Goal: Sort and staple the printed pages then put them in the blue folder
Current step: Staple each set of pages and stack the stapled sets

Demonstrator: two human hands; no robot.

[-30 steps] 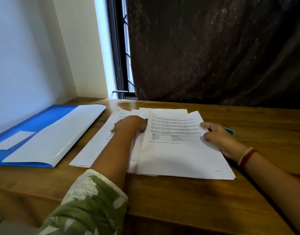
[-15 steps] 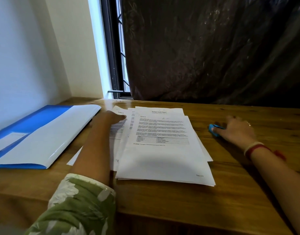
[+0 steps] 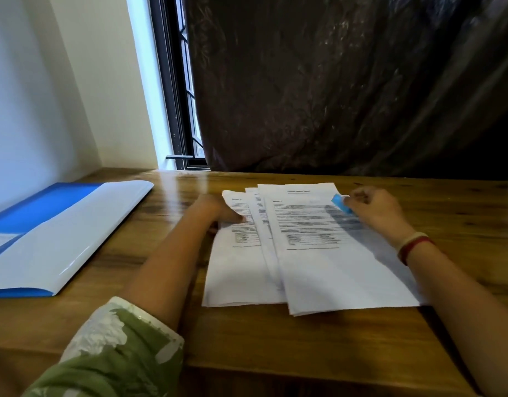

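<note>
While the left hand (image 3: 218,214) presses flat on the printed pages (image 3: 310,253), fingers together, the right hand (image 3: 373,209) grips a blue stapler (image 3: 342,204). It hovers at the pages' 1 o'clock corner.

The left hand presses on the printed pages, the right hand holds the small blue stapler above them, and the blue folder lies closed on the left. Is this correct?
Not entirely. The head view shows the blue folder lying open, not closed. The rest holds: the left hand presses the printed pages, and the right hand holds the small blue stapler above them.
</note>
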